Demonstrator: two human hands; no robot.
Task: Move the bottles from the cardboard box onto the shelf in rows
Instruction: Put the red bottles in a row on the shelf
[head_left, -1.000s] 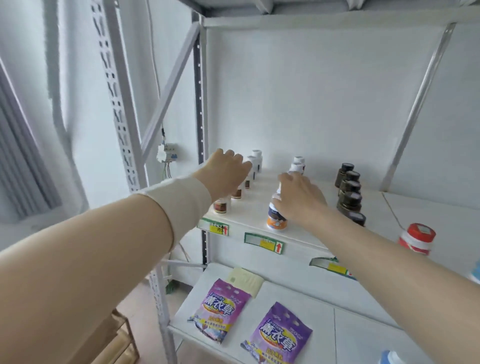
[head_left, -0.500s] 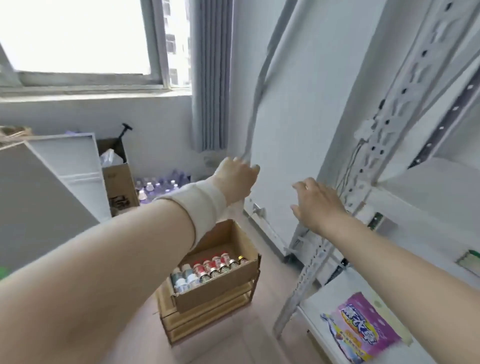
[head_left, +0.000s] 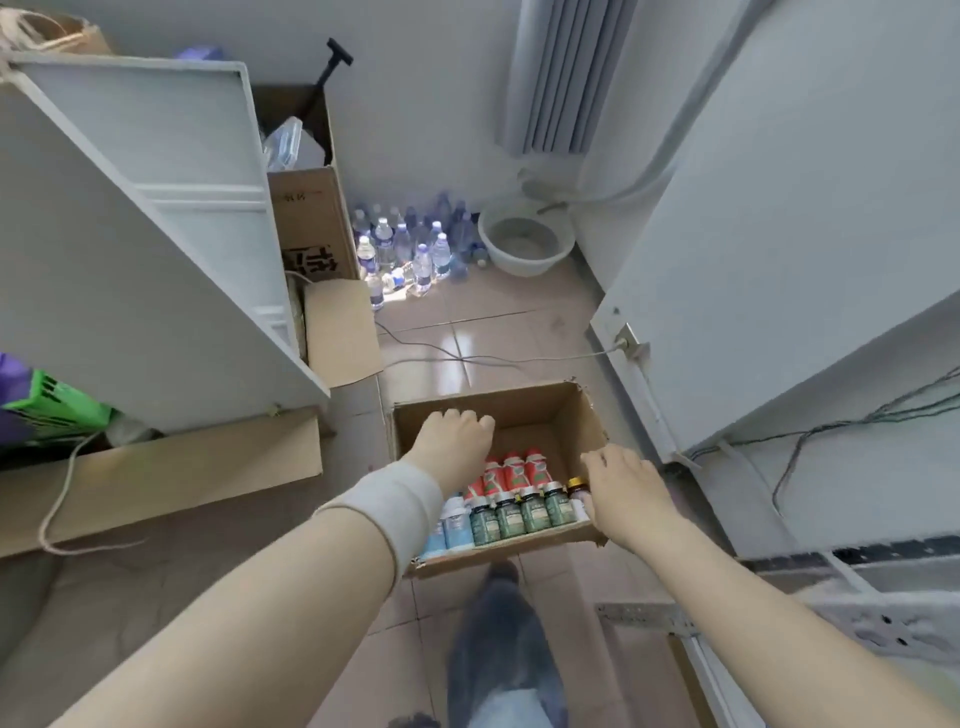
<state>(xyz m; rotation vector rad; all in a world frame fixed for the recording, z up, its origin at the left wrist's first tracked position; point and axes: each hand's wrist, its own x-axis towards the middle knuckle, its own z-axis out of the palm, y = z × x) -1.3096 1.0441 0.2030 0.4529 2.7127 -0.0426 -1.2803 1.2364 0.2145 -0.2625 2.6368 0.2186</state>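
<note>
Reach into cardboard box (head_left: 558, 415) for next bottles, both hands empty.
Left hand (head_left: 454, 441) hovers over box, grip loosely spread, holding nothing; right hand (head_left: 621, 480) sits at box's right edge, fingers open, beside gold-capped bottle (head_left: 575, 486). Remaining bottles stand packed at near side: red-labelled bottles (head_left: 511, 473), green bottles (head_left: 519, 514), blue bottles (head_left: 451, 527). Advice: take outermost bottles first, pinch below cap, lift straight up to avoid toppling neighbours.
</note>
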